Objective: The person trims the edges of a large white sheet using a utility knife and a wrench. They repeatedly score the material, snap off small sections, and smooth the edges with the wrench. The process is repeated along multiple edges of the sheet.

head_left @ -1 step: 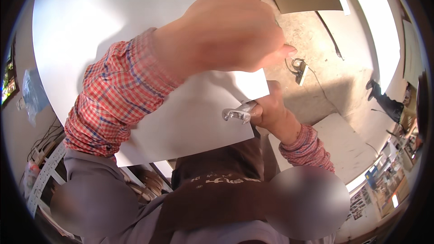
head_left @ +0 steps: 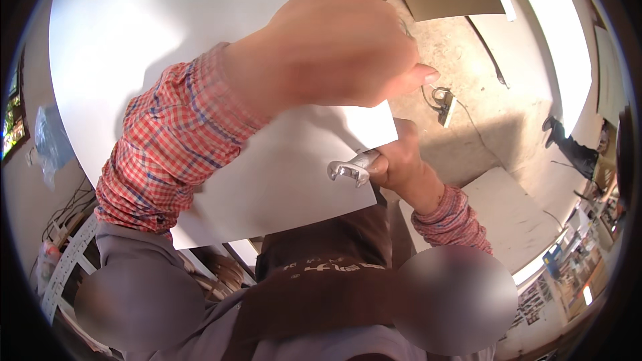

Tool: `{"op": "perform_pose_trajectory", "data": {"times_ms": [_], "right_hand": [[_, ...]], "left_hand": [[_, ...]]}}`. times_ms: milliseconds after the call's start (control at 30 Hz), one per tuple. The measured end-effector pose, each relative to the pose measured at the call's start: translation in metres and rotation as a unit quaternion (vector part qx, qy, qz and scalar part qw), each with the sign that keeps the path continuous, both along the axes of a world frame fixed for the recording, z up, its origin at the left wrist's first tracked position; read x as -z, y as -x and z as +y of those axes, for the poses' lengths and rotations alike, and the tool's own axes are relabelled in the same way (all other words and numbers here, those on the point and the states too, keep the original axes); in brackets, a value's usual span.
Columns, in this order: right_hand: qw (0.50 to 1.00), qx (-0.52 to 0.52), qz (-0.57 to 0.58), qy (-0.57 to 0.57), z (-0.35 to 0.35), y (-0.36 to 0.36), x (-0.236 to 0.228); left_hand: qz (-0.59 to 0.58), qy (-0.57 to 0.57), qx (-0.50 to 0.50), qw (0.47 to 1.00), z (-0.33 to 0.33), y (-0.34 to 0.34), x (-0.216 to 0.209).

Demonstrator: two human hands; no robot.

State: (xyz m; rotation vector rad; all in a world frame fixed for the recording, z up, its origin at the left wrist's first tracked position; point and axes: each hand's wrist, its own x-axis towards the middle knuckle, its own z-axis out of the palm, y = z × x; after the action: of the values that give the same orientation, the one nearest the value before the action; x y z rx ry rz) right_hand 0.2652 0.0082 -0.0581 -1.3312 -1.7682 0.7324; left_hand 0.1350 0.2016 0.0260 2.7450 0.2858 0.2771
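Little change: right hand (head_left: pixel 406 164) around silver-grey tool (head_left: pixel 361 163).

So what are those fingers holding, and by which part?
The right fingers are closed around the handle of a silvery, hook-headed tool. Whether the left fingers hold anything can't be told.

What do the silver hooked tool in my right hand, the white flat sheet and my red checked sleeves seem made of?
Silver hooked tool: probably metal, its bright glints suggesting gloss; silvery plastic is possible.
White flat sheet: smooth, satin; perhaps coated board or plastic, given its even sheen.
Red checked sleeves: matte woven fabric, judging by gathered creases.
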Motion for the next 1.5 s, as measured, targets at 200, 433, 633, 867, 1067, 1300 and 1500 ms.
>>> {"op": "perform_pose_trajectory", "data": {"times_ms": [200, 433, 633, 867, 1067, 1300, 1500], "right_hand": [[0.995, 0.011, -0.004, -0.102, 0.003, -0.002, 0.012], [0.988, -0.076, 0.000, -0.133, 0.020, -0.005, 0.008], [0.990, -0.047, -0.033, -0.132, 0.009, 0.006, 0.013], [0.992, -0.028, -0.078, -0.099, 0.009, -0.017, 0.008], [0.993, 0.112, -0.012, -0.038, 0.000, -0.031, -0.006], [0.992, -0.045, 0.063, 0.099, -0.023, 0.003, -0.002], [0.996, -0.065, -0.012, 0.051, -0.010, 0.004, 0.003]], "left_hand": [[-0.166, 0.030, 0.142, 0.975, 0.008, 0.048, -0.020], [0.027, 0.007, 0.200, 0.979, -0.012, 0.025, -0.020], [0.003, 0.047, 0.227, 0.973, -0.012, 0.022, -0.006], [0.052, 0.070, 0.210, 0.974, -0.014, 0.018, 0.000], [-0.032, 0.093, 0.148, 0.984, -0.003, 0.022, -0.009], [-0.071, 0.017, 0.159, 0.984, 0.017, 0.055, -0.021], [-0.030, 0.012, 0.200, 0.979, 0.000, 0.043, -0.014]]}}
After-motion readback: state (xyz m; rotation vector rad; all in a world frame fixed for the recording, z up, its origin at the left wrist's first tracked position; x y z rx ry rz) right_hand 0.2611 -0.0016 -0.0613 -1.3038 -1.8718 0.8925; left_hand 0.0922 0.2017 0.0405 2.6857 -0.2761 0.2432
